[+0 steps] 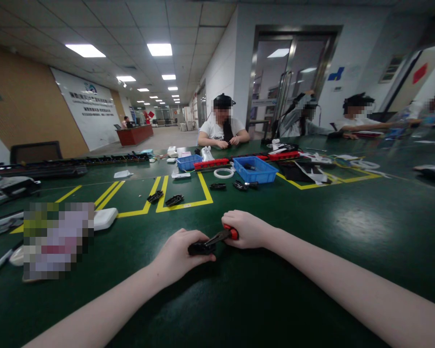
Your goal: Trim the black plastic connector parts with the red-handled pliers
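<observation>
Just above the green table, my left hand [179, 253] is closed around a small black plastic part [202, 248]. My right hand [247, 230] grips the red handles of a pair of pliers [219, 237], whose dark jaws reach left to the top of the black part. Whether the jaws are clamped on it, I cannot tell. Beyond my hands lie several similar black parts, among them one part [174, 199] near a yellow tape line and another part [217, 186] farther right.
A blue bin [275, 175] with dark items stands ahead, a smaller blue bin [188, 162] behind it. A white tape ring [224, 173] lies between them. At left are a white box [106, 218] and a blurred flat object [58, 241]. A person [223, 128] sits opposite; others sit farther right.
</observation>
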Demonstrator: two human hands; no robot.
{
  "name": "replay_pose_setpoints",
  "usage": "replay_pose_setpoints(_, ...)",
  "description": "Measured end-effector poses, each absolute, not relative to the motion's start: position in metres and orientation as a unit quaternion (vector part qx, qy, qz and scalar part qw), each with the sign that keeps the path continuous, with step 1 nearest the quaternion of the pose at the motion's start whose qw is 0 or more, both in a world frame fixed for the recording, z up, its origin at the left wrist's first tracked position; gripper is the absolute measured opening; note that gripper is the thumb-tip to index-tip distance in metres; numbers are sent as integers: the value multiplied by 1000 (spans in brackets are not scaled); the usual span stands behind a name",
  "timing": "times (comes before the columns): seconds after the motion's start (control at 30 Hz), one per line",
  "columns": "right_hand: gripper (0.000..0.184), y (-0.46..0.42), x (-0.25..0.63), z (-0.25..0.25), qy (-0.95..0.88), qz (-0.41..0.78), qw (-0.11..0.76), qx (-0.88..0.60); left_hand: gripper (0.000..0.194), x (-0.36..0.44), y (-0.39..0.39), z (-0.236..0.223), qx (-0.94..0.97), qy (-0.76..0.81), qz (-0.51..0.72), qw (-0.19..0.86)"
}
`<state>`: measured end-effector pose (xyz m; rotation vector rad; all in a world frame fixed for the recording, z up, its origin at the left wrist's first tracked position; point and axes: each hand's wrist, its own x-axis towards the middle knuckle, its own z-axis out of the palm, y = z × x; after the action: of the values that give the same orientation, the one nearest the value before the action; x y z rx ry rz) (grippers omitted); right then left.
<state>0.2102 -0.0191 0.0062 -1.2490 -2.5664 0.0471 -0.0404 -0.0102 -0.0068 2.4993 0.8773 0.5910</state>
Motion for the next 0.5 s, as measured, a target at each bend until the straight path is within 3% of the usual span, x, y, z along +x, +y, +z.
replay_pose_setpoints(0.5, 24, -16, 211, 4, -900, 5, 124, -418, 16, -38, -14, -6, 914, 290, 212, 190)
